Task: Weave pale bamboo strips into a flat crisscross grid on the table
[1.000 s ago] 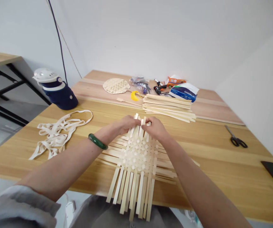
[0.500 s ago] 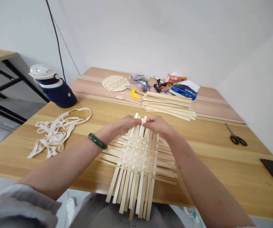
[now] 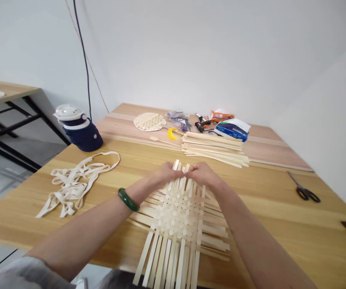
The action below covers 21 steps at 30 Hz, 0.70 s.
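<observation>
A flat, open-weave mat of pale bamboo strips [image 3: 177, 216] lies on the wooden table [image 3: 269, 224], its loose strip ends fanning out on all sides. My left hand [image 3: 168, 173] and my right hand [image 3: 203, 175] are at the mat's far edge, fingertips nearly meeting. Both pinch upright-looking strip ends there, and my fingers hide the strips directly beneath them. A green bangle [image 3: 128, 200] circles my left wrist.
A stack of loose bamboo strips [image 3: 215, 149] lies beyond the mat. Tangled cream cotton tape [image 3: 73, 184] is on the left, scissors [image 3: 304, 192] on the right. Farther back are a navy cap [image 3: 84, 136], a round woven fan [image 3: 149, 121], and several packets.
The view has tilted up, so everything sits lower in the picture. My hands remain at the mat's far edge, with their fingertips drawn slightly closer together.
</observation>
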### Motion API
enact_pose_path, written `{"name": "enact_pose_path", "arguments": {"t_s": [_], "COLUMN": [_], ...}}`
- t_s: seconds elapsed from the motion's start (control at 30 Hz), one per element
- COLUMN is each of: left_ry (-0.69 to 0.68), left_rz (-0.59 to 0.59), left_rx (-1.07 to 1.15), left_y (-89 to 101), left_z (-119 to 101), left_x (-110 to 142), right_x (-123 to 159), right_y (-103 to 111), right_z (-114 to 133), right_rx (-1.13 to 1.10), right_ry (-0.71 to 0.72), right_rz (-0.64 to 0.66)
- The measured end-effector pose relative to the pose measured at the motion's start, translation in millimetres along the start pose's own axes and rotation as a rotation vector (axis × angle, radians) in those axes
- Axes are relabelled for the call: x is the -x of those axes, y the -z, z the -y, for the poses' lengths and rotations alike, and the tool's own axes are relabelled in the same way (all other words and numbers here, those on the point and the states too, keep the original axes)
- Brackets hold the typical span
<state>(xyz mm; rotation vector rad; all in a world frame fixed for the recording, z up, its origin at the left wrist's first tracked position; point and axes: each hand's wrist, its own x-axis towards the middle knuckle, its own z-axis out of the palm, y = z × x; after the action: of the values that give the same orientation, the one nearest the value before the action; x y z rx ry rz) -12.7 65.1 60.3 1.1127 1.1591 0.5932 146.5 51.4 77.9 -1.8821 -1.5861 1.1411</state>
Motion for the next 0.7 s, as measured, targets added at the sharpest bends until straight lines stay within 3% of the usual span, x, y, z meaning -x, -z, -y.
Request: {"name": "enact_pose_path", "arguments": {"t_s": [0.33, 0.5, 0.6, 0.7], "left_ry": [0.038, 0.045, 0.073, 0.093], "left_rz": [0.048, 0.056, 0.059, 0.049], "left_rx": [0.119, 0.159, 0.169, 0.165], "left_y": [-2.2, 2.8, 7.8, 11.4], "left_z": [-1.8, -3.3, 0.7, 5.7], "left_x": [-0.1, 1.0, -2.3, -6.5], "right_x": [3.0, 14.8, 29.2, 46.8], "right_y": [-1.9, 6.3, 26.3, 48.7], "right_z": [-4.5, -12.0, -28.8, -50.2], "right_rx": [0.076, 0.121, 0.176, 0.213], "right_ry": [0.033, 0.180, 0.141, 0.016], "right_rz": [-0.048, -0.222, -0.307, -0.136]}}
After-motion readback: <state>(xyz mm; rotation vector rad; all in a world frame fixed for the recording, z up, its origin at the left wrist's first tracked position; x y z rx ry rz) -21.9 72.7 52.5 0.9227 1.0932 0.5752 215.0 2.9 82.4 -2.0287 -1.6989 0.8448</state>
